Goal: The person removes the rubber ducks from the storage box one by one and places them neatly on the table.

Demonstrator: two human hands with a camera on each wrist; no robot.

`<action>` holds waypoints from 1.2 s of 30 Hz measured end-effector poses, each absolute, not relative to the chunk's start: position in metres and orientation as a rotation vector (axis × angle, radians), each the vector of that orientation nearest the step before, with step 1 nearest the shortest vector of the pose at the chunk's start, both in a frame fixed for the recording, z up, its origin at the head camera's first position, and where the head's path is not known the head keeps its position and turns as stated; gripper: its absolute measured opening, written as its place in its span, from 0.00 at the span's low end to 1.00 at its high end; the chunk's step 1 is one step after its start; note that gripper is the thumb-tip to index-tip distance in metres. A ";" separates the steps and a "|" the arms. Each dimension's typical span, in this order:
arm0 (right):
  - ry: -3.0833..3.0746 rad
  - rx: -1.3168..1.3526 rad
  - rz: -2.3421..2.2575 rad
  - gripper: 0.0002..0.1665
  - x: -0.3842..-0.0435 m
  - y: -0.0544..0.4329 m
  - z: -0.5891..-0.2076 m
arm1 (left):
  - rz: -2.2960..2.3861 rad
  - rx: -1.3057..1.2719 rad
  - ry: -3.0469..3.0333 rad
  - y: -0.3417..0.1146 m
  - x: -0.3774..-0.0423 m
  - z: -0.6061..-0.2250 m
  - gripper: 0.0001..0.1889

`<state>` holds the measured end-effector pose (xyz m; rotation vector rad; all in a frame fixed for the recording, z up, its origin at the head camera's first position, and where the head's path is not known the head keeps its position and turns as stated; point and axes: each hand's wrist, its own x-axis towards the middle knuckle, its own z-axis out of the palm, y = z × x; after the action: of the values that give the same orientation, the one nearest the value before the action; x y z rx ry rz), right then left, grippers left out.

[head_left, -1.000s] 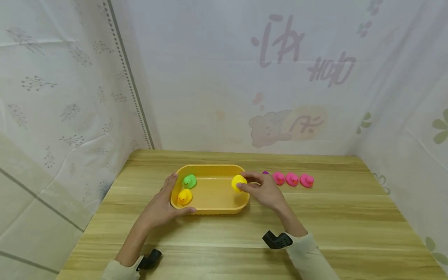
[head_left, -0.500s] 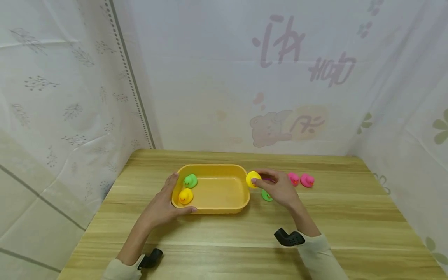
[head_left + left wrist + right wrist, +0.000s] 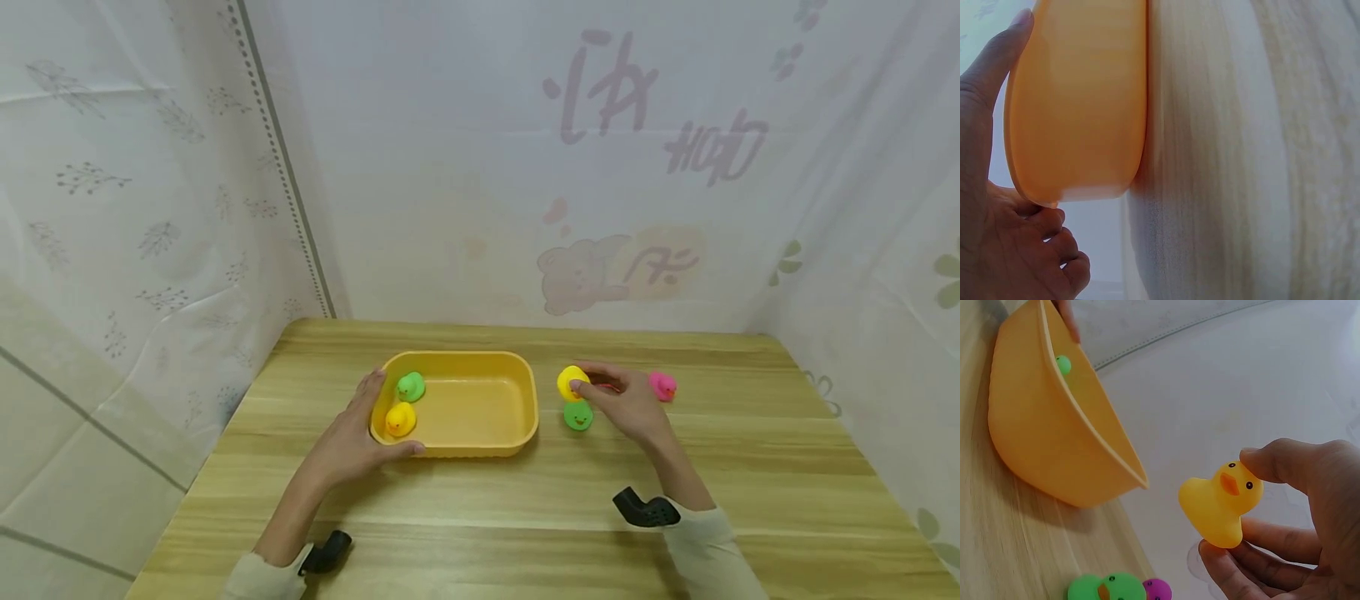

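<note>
My right hand (image 3: 628,403) pinches a yellow rubber duck (image 3: 568,382) between thumb and fingertips, raised above the table to the right of the yellow tub (image 3: 480,417). The right wrist view shows that duck (image 3: 1219,506) tilted, its orange beak visible. With thumb along the near wall and fingers at the far side, my left hand (image 3: 347,437) grips the tub's left end. Inside the tub, at its left, sit a green duck (image 3: 411,387) and a second yellow duck (image 3: 401,419). Another green duck (image 3: 578,416) stands on the table just below the held one.
A pink duck (image 3: 663,386) stands right of my right hand, which covers other ducks in the head view. Behind the green duck, a purple duck (image 3: 1158,589) shows in the right wrist view. Patterned cloth (image 3: 420,167) hangs behind the wooden table (image 3: 480,517).
My right hand has carried the yellow duck from over the tub's right end out to the right. The green duck on the table has come into view. My left hand stays on the tub.
</note>
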<state>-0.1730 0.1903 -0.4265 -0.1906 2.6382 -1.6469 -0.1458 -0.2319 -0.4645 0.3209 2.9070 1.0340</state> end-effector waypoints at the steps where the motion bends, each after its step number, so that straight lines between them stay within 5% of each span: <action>1: 2.649 -0.174 -1.635 0.29 -0.173 0.192 -0.427 | 1.035 0.319 2.906 -0.232 -0.146 -0.464 0.73; 36: 2.703 0.084 -1.454 0.38 -0.164 0.238 -0.463 | 1.005 0.313 2.917 -0.232 -0.144 -0.462 0.71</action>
<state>-0.1639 0.2383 -0.4629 0.0845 2.7032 -1.4540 -0.1435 -0.2315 -0.4618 0.3129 2.9170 1.0053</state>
